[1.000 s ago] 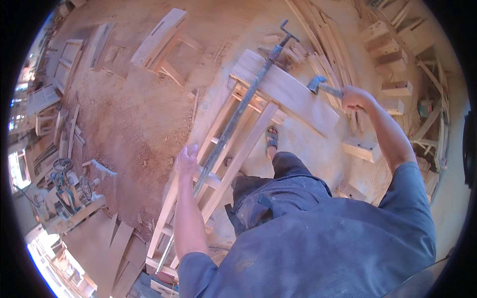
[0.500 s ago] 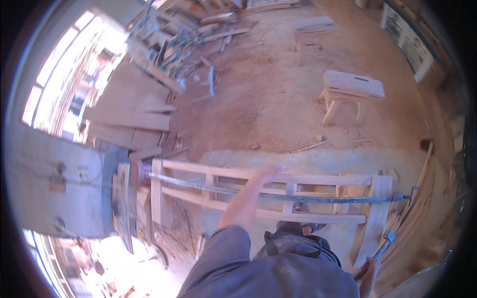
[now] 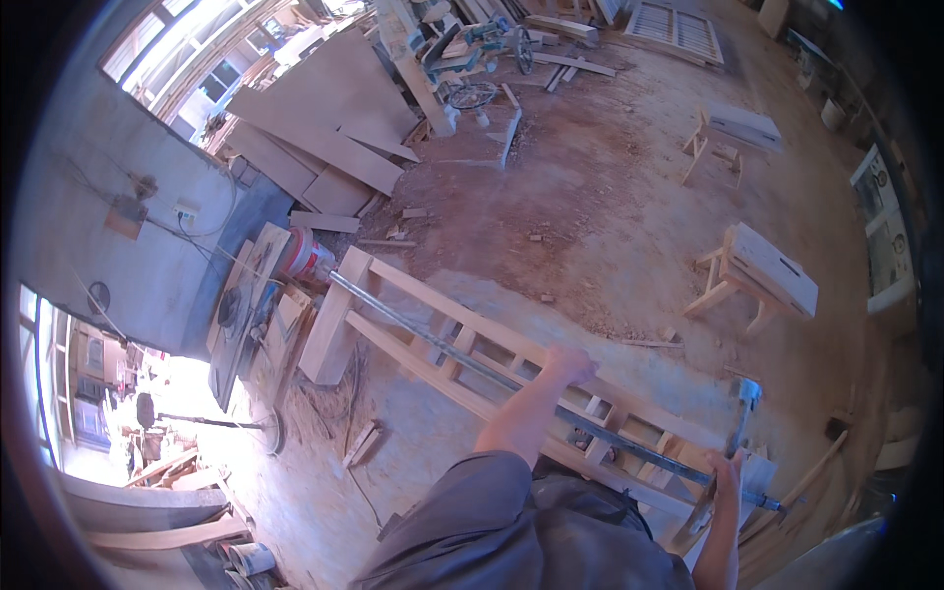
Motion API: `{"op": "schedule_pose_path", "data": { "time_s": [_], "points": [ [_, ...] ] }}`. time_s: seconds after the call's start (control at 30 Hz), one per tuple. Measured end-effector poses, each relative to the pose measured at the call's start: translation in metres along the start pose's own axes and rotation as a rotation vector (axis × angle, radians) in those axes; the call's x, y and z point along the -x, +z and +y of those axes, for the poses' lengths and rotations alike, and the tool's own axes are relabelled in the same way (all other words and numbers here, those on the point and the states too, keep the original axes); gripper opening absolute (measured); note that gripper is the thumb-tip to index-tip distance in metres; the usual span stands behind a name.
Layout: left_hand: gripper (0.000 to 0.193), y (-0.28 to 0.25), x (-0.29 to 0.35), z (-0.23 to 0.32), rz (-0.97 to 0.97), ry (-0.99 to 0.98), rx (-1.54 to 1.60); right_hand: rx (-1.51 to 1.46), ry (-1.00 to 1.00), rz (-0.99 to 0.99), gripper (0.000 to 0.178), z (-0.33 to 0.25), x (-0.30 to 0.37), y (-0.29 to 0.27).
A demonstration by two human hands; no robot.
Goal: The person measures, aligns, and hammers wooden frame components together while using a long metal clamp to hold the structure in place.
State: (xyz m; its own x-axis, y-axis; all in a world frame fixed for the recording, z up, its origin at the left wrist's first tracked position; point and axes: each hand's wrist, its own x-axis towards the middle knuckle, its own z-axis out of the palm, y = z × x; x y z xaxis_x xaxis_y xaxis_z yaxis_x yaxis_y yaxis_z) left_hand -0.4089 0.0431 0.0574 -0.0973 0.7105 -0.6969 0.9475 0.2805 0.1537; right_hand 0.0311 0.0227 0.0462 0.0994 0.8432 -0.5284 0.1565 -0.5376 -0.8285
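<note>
Right fingers [image 3: 720, 460] wrapped around blue-headed, long-handled hammer [image 3: 749, 391], left fingers [image 3: 584, 373] by far rail [image 3: 472, 316] of pale ladder-shaped wooden frame [image 3: 332, 334], grip unclear

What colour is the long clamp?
The clamp is blue-grey, paler toward its left end; best seen in the head view.

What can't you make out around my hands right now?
Head view:
- Left palm: turned away behind the left hand, so its grip on the frame is unclear.
- Clamp, middle stretch: hidden by the left forearm.
- Clamp's far right end: too small and dim.
- Hammer handle, part: covered by the right hand.
</note>
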Motion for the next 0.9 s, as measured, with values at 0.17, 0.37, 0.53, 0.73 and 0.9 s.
{"op": "schedule_pose_path", "data": {
  "time_s": [0.17, 0.37, 0.53, 0.73, 0.9],
  "points": [
    [0.049, 0.032, -0.026, -0.019, 0.168, 0.044, 0.079, 0.188, -0.047, -0.218, 0.044, -0.020, -0.069, 0.049],
    [0.035, 0.043, -0.028, -0.015, 0.230, 0.011, 0.187, 0.418, 0.080, -0.377, 0.034, -0.026, -0.093, 0.060],
    [0.030, 0.022, -0.020, -0.017, 0.108, -0.051, 0.258, 0.374, 0.283, -0.543, 0.025, -0.033, -0.120, 0.072],
    [0.034, 0.023, -0.037, -0.024, -0.013, 0.093, 0.198, 0.379, 0.476, -0.748, 0.017, -0.017, -0.158, 0.080],
    [0.043, 0.017, -0.073, -0.075, -0.257, 0.067, 0.209, 0.714, 0.414, -0.834, 0.027, -0.010, -0.176, 0.081]
  ]
}}
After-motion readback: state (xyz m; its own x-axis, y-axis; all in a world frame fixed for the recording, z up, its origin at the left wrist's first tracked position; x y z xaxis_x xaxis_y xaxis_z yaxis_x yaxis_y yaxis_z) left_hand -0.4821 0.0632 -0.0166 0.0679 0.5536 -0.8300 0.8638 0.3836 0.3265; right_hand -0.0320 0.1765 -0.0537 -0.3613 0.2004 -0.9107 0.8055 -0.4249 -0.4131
